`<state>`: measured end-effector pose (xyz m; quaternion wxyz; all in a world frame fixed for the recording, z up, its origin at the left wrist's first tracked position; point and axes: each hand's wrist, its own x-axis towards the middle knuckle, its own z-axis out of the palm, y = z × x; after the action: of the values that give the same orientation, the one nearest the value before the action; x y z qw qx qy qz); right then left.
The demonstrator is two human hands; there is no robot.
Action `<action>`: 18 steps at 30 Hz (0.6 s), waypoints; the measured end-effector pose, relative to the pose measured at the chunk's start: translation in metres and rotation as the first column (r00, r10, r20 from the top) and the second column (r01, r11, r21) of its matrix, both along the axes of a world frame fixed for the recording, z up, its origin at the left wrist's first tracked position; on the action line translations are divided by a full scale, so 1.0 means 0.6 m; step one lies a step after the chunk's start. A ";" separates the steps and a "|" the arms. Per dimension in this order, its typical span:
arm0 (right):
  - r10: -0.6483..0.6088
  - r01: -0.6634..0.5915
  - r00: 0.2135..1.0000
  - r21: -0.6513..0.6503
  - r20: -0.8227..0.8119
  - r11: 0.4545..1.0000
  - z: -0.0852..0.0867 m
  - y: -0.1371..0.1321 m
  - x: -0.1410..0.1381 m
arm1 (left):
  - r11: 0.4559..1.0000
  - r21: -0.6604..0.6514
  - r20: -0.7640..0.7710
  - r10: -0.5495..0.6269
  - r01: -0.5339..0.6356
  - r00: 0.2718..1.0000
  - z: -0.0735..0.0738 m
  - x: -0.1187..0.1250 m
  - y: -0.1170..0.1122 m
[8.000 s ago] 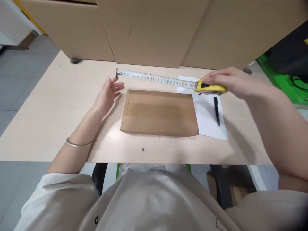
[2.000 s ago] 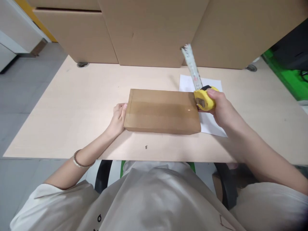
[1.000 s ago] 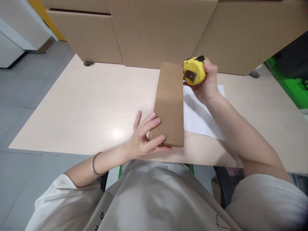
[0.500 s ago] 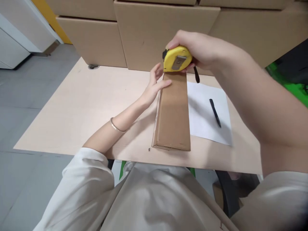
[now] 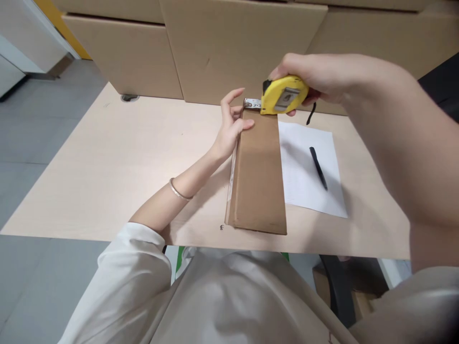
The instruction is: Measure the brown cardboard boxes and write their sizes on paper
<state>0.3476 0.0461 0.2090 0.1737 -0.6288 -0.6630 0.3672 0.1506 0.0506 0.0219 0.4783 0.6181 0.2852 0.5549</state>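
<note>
A long brown cardboard box [image 5: 258,177] lies lengthwise on the table in front of me. My left hand [image 5: 231,124] grips its far left corner, thumb on top and one finger raised; some fingers are hidden behind the side. In my right hand [image 5: 304,71] is a yellow tape measure [image 5: 286,94], held over the box's far end. A short length of metal blade [image 5: 252,103] sticks out of the case to the left, along the far edge, its tip beside my left fingers. A black strap [image 5: 311,114] dangles from the case.
Right of the box, a white sheet of paper [image 5: 308,191] carries a black pen [image 5: 318,168]. Large cardboard boxes [image 5: 244,52] stand stacked along the back of the table [image 5: 143,157]. A cable hole [image 5: 129,98] sits near the far left edge.
My right hand has moved right with the tape measure, and a short stretch of blade now shows out of the case. My left hand stays at the box's corner. The view has shifted slightly.
</note>
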 end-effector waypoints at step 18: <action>-0.112 0.106 0.987 -0.059 -0.116 0.993 -0.027 -0.018 0.086 | 0.987 0.151 0.033 0.051 -0.056 0.998 -0.008 0.010 -0.013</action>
<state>0.3989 0.0350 0.1927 0.2161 -0.6454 -0.6062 0.4114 0.1564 0.0425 0.0169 0.4189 0.6368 0.2516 0.5964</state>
